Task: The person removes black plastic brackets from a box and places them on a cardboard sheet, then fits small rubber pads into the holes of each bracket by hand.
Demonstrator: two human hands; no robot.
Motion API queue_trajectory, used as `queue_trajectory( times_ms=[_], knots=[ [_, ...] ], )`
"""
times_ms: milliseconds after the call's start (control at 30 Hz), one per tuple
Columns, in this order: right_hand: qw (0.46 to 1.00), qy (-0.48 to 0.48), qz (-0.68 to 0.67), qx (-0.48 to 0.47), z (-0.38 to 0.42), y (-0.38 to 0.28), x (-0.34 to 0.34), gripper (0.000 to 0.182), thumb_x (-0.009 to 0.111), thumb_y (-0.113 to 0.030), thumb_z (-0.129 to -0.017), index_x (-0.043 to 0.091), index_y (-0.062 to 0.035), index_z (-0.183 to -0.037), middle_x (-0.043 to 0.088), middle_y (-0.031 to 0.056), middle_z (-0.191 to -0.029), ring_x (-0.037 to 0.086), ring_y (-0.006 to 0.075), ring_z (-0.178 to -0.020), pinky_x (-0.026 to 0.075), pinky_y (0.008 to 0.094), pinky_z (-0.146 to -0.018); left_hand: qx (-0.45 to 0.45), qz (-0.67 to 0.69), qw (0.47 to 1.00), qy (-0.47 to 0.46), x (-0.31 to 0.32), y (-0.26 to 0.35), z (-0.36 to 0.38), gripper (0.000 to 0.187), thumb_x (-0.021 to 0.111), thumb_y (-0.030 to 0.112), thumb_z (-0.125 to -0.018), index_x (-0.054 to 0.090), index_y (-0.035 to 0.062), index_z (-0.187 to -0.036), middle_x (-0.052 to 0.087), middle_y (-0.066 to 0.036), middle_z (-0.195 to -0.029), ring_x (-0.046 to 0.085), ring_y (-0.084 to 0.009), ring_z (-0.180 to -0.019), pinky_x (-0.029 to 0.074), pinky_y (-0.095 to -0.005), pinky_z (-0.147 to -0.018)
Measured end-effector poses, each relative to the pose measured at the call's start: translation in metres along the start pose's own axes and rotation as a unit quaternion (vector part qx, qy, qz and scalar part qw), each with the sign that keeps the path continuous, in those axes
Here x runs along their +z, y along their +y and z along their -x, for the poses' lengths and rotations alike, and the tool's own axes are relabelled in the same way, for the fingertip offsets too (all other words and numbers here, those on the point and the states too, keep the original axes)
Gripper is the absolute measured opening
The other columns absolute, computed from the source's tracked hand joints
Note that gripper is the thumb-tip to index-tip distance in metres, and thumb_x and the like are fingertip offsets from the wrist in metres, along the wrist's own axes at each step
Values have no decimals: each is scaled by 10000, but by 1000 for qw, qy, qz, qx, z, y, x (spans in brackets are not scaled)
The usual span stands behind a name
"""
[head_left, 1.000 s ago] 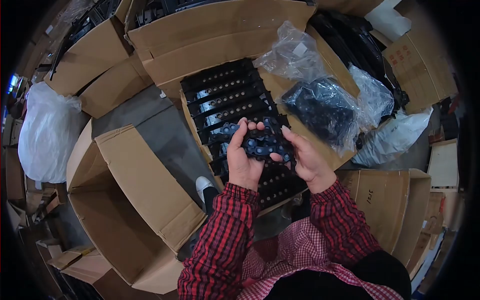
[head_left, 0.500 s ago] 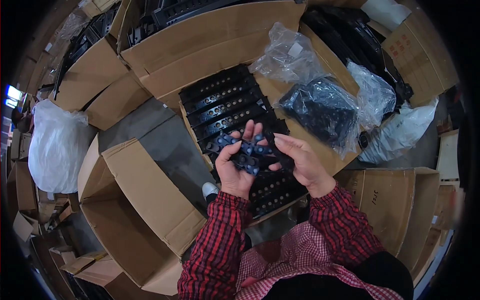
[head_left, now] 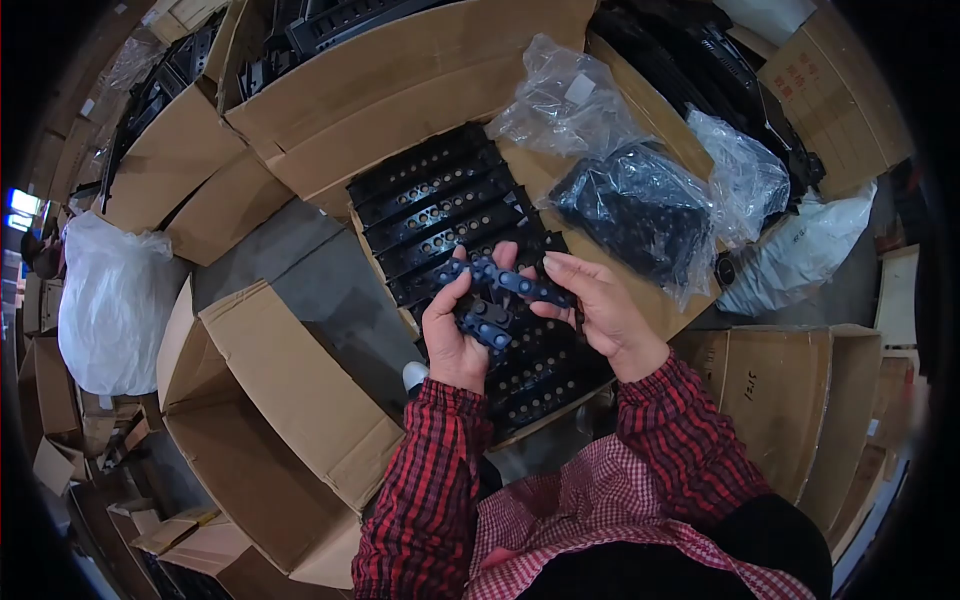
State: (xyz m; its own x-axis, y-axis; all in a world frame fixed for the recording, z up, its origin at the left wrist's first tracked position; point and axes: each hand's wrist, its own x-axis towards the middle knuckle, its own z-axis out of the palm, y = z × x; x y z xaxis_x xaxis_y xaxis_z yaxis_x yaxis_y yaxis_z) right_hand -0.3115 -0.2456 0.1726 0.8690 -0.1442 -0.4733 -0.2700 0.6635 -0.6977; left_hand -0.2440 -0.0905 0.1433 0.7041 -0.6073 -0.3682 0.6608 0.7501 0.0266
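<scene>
My left hand (head_left: 455,345) is closed around several small dark blue-black plastic pieces (head_left: 486,330) with round knobs. A knobbed strip of such pieces (head_left: 515,283) stretches between both hands. My right hand (head_left: 612,318) pinches the right end of that strip between thumb and fingers. Beneath the hands lie black panels with rows of round holes (head_left: 430,190), side by side on cardboard. Right of them, a clear plastic bag (head_left: 640,205) holds many small black parts. The exact kind of the knobbed pieces cannot be made out.
An open cardboard box (head_left: 300,390) stands at the lower left, and another box (head_left: 770,400) at the right. Crumpled clear plastic (head_left: 565,95) lies behind the filled bag. A white plastic sack (head_left: 115,305) is at far left. Black parts (head_left: 350,25) fill a carton behind.
The right hand has shifted slightly, and the knobbed strip now shows stretched out between the hands instead of bunched in the left palm. The view has moved a little.
</scene>
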Motion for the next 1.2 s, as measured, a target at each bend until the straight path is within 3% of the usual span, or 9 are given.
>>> queue_trajectory(
  times_ms=[167,233,300,333,467,667,800,1000,1200],
  knots=[
    [999,-14,31,11,-8,2,-13,273,530,-178,-937,554,14,-1130,627,108,-1049,616,188,-954,519,341,-859,81,-48,994,-59,-8,8,-1,416,547,-12,-817,481,61,-1221,540,-101,-1056,568,-221,-955,424,-467,-984],
    [998,-17,-65,-23,-11,3,-20,250,518,-149,-936,546,8,-1128,623,117,-1067,602,223,-1015,477,384,-933,98,-86,991,-11,4,9,6,343,572,6,-821,508,72,-1152,531,-61,-920,559,-192,-867,455,-434,-926],
    [992,-17,-118,-32,-15,3,-22,240,507,-124,-935,535,15,-1128,610,132,-1093,584,239,-1055,470,391,-947,83,-100,992,-10,0,13,6,201,584,27,-828,525,91,-1009,529,-23,-839,534,-155,-789,476,-379,-836],
    [984,-22,-173,-42,-16,3,-23,230,496,-100,-935,525,22,-1128,597,147,-1119,567,255,-1096,462,397,-962,77,-131,988,33,8,8,8,103,599,92,-863,503,119,-890,465,29,-701,468,-104,-664,465,-285,-677],
    [972,-19,-229,-53,-17,-1,-23,184,476,-46,-936,528,31,-1094,574,156,-1137,530,272,-1147,440,437,-1001,-12,-239,968,68,-2,8,3,166,589,246,-916,514,111,-854,338,66,-594,341,-44,-524,341,-188,-463],
    [955,-30,-289,-54,-21,-4,-26,229,450,-33,-945,491,79,-1141,546,163,-1162,526,269,-1142,462,408,-990,-158,-300,933,119,-4,-9,4,278,544,336,-936,550,59,-956,330,60,-613,331,-45,-510,309,-183,-446],
    [947,-27,-316,-49,-23,-2,-26,209,449,-7,-936,512,96,-1106,549,170,-1139,514,281,-1160,466,391,-986,-217,-187,954,91,-8,-17,3,208,537,251,-942,545,44,-959,528,-35,-683,380,-51,-485,332,-170,-391],
    [947,-26,-312,-69,-23,-4,-22,205,445,11,-928,512,93,-1104,555,173,-1128,516,279,-1158,464,386,-990,-207,-127,966,86,-4,-16,2,166,551,187,-929,528,22,-936,643,-153,-876,448,-65,-502,361,-164,-394],
    [970,-5,-238,-60,-22,-5,-15,237,528,-114,-919,551,21,-1113,591,112,-1088,543,225,-1124,461,371,-956,-154,-211,956,130,-2,-6,-2,154,591,94,-880,564,11,-1007,637,-118,-849,455,-62,-513,362,-168,-415]
  ],
)
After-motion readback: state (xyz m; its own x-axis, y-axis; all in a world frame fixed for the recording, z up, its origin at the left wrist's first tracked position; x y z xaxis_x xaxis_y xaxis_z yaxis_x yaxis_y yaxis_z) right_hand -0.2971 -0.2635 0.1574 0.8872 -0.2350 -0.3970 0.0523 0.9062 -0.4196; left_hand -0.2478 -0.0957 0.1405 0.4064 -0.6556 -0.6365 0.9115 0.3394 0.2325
